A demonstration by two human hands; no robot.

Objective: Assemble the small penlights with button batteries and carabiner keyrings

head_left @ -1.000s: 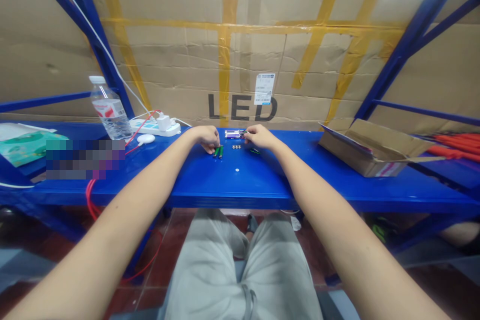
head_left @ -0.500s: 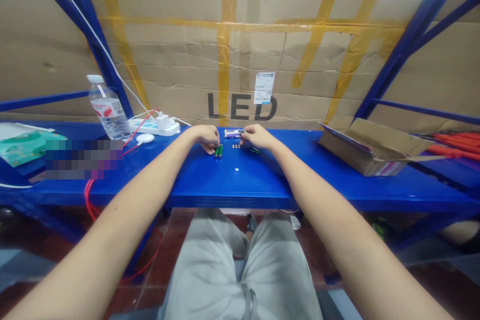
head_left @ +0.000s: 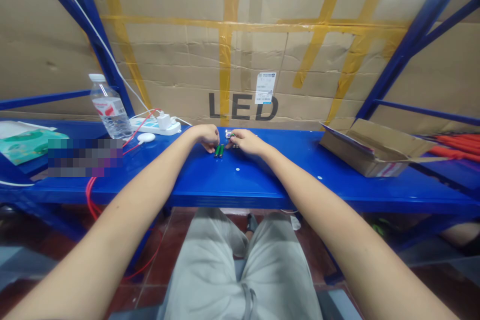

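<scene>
Two small green batteries [head_left: 219,151] lie side by side on the blue table [head_left: 255,182]. My left hand [head_left: 208,137] rests at their left, fingers curled and fingertips close against them; whether it grips anything is hidden. My right hand [head_left: 243,141] is closed just to the right, with a bit of green, apparently another battery [head_left: 232,136], showing at its fingertips. Behind those fingers a row of shiny silver-ended cylinders [head_left: 228,133] is mostly covered. Small metallic ends [head_left: 235,147] peek out beneath the right hand.
An open cardboard box [head_left: 375,160] stands on the right, with orange-red items [head_left: 459,147] beyond it. On the left are a water bottle [head_left: 108,110], a white power strip [head_left: 159,126], red cables [head_left: 90,195] and a green packet [head_left: 33,145]. A large carton marked LED [head_left: 180,70] backs the table.
My right hand has moved left, toward the green pair, and now covers much of the silver-ended row. The green piece formerly beneath its palm is gone from that spot. My left hand stays put.
</scene>
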